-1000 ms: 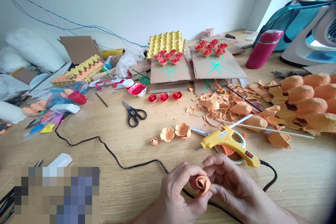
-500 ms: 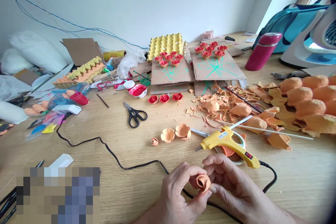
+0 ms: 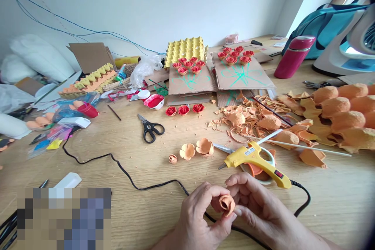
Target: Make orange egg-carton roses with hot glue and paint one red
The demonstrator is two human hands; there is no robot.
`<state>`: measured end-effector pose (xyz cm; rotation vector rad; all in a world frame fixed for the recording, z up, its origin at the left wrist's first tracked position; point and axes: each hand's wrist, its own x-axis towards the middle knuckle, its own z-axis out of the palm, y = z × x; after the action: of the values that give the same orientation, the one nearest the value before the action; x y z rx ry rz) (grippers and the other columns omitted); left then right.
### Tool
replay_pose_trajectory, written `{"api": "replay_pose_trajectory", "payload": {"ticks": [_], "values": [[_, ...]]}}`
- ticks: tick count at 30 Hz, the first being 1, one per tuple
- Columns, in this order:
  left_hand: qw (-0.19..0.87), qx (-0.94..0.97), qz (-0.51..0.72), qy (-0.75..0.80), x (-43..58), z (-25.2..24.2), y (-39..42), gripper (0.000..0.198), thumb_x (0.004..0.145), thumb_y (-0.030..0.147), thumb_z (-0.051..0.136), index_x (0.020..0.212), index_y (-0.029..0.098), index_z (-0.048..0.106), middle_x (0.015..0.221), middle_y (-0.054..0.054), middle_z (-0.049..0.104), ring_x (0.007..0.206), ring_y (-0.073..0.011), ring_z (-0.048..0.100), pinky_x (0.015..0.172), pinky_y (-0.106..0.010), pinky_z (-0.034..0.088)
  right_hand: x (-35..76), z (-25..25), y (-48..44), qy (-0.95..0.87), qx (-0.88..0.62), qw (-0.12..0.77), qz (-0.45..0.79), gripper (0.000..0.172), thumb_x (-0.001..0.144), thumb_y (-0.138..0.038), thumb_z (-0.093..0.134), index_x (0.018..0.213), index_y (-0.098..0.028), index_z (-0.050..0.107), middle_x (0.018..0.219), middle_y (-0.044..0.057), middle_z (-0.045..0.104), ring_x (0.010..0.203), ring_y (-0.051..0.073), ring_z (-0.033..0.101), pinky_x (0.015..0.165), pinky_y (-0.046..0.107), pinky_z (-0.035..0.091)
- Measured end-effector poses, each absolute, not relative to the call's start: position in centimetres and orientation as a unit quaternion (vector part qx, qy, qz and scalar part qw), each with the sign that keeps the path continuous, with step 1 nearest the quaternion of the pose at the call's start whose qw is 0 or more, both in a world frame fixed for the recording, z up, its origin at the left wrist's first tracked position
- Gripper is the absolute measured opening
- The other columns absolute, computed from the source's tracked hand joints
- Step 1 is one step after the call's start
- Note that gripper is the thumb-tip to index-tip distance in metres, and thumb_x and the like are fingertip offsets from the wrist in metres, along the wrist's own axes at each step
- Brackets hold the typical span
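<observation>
A small orange egg-carton rosebud (image 3: 226, 204) is pinched between the thumb and fingers of my left hand (image 3: 202, 215). From the other side, my right hand (image 3: 259, 203) is closed on the same bud, its thumb against the lower petal. Just beyond my hands lies a yellow glue gun (image 3: 252, 158), nozzle to the left, resting over a roll of tape (image 3: 271, 160). Further left on the table sit another small rosebud (image 3: 172, 159), an open petal cup (image 3: 187, 151) and a second, deeper petal cup (image 3: 205, 147).
Black-handled scissors (image 3: 150, 129) lie mid-table. Behind them are several red flowers (image 3: 183, 109) and a bowl of red paint (image 3: 154, 101). Orange carton scraps (image 3: 249, 119) and egg trays (image 3: 345, 113) fill the right. A black cord (image 3: 131, 181) crosses the table beneath my hands.
</observation>
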<state>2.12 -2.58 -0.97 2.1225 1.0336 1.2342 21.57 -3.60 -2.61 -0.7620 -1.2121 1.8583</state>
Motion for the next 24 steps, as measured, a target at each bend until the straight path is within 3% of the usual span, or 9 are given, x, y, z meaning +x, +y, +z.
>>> {"api": "replay_pose_trajectory", "payload": {"ticks": [8, 24], "values": [[0.237, 0.776, 0.451, 0.373, 1.99, -1.25, -2.54, 0.019, 0.088, 0.016, 0.067, 0.105, 0.023, 0.062, 0.077, 0.001, 0.073, 0.064, -0.0134, 0.065, 0.066, -0.020, 0.056, 21.55, -2.37, -3.19, -0.491, -0.297, 0.381, 0.725, 0.018, 0.104, -0.043, 0.062, 0.115, -0.028, 0.058, 0.108, 0.004, 0.067, 0.101, 0.016, 0.064, 0.092, 0.031, 0.051], [0.197, 0.782, 0.461, 0.371, 2.00, -1.33, -2.18, 0.017, 0.090, 0.020, 0.067, 0.106, 0.023, 0.064, 0.076, 0.001, 0.073, 0.061, -0.0121, 0.067, 0.063, -0.017, 0.058, 21.35, -2.55, -2.95, -0.479, -0.288, 0.385, 0.735, 0.024, 0.102, -0.046, 0.065, 0.117, -0.029, 0.059, 0.106, 0.004, 0.067, 0.101, 0.016, 0.064, 0.094, 0.032, 0.050]]}}
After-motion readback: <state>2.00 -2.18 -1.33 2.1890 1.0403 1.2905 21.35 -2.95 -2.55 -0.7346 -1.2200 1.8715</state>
